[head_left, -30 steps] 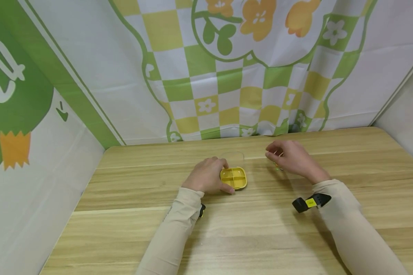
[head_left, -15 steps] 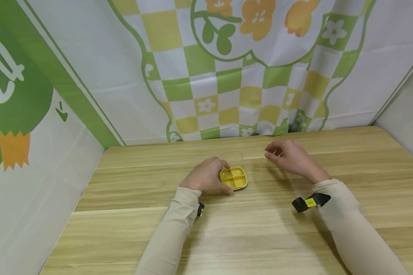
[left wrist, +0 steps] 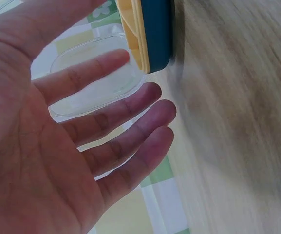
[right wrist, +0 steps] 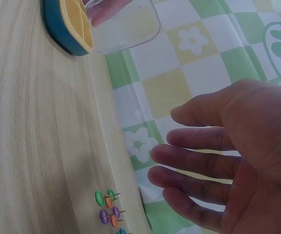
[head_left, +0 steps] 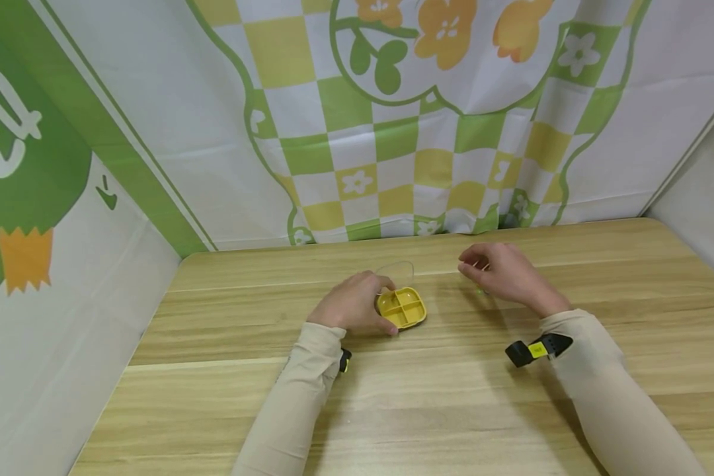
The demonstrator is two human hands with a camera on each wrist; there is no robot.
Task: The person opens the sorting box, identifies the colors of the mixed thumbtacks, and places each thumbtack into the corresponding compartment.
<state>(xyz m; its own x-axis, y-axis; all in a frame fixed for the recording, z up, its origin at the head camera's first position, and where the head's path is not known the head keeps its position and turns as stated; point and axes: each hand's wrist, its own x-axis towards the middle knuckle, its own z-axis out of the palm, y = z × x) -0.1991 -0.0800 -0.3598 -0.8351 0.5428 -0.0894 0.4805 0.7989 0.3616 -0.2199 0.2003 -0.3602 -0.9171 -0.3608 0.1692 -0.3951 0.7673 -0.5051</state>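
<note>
A small four-compartment box (head_left: 401,308) with a yellow inside and a dark teal outside sits on the table. Its clear lid (right wrist: 130,31) stands raised at the back. My left hand (head_left: 352,305) holds the box from the left, thumb at the near edge and index finger at the far edge; the other fingers lie loose in the left wrist view. To the right, my right hand (head_left: 500,270) hovers with relaxed fingers, holding nothing. Several thumbtacks (right wrist: 109,201), with green, orange, purple and blue heads and points up, lie near it, mostly hidden behind it in the head view.
The wooden table (head_left: 428,410) runs up to a checked cloth (head_left: 357,132) hanging along its back edge. White-and-green cloth walls (head_left: 95,251) close off the left. Both forearms wear beige sleeves, with a black wrist strap (head_left: 535,350) on the right.
The box has turned slightly and shifted a little left together with my left hand, and its lid has tilted with it. My right hand stays almost still.
</note>
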